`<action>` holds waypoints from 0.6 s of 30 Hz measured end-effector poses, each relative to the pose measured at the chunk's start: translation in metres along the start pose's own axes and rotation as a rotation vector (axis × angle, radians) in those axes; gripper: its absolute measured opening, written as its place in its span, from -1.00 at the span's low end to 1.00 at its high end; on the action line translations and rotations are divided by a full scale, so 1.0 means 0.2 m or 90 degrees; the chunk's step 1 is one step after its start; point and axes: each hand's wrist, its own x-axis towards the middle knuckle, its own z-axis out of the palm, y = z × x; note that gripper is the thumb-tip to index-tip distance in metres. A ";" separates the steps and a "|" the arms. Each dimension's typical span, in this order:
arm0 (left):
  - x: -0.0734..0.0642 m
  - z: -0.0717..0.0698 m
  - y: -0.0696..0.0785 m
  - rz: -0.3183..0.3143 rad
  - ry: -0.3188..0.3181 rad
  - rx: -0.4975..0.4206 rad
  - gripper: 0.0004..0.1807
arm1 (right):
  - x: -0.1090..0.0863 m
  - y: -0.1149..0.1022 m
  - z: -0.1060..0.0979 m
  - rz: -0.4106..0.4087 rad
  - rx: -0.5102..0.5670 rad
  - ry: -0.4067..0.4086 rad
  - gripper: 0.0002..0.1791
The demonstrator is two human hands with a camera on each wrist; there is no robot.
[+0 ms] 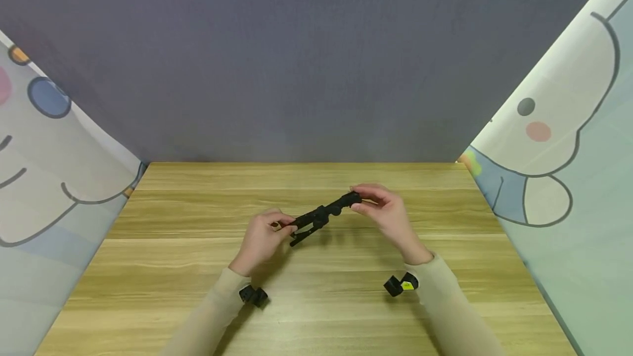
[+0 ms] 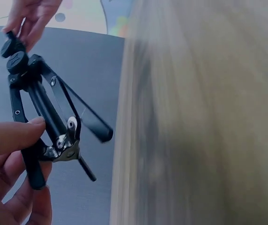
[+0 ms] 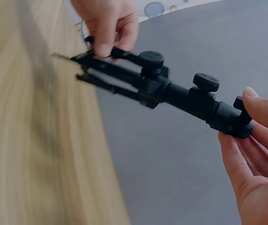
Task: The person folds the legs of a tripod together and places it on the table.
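Between my two hands a small black tripod (image 1: 321,216) is held slantwise above the table, its top end up and to the right. My left hand (image 1: 264,235) pinches one of its legs (image 2: 33,166) between thumb and fingers. The legs are partly spread, with metal hinge braces (image 2: 68,145) joining them to the centre column. At the other end my right hand (image 1: 386,213) grips the tripod's top, the thumb near a small screw (image 3: 239,103) there. Round black knobs (image 3: 205,82) stick out along the column.
The wood-grain table (image 1: 316,306) lies beneath both hands. A grey panel (image 1: 306,59) rises behind its far edge. Cartoon-printed sheets (image 1: 583,180) hang at the left and right sides. A small black camera (image 1: 253,295) is strapped on each wrist.
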 end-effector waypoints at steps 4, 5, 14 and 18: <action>0.03 -0.02 -0.01 0.008 -0.001 -0.001 -0.85 | -0.02 0.03 -0.03 0.012 -0.007 -0.008 -0.61; 0.04 -0.02 -0.01 0.012 -0.001 -0.006 -0.86 | -0.02 0.04 -0.04 0.013 -0.008 -0.009 -0.61; 0.13 -0.02 -0.07 -0.020 -0.014 -0.039 -0.88 | -0.02 0.17 -0.08 0.073 -0.028 -0.015 -0.58; 0.17 -0.01 -0.09 -0.070 -0.025 -0.048 -0.87 | 0.00 0.23 -0.08 0.108 -0.027 -0.004 -0.55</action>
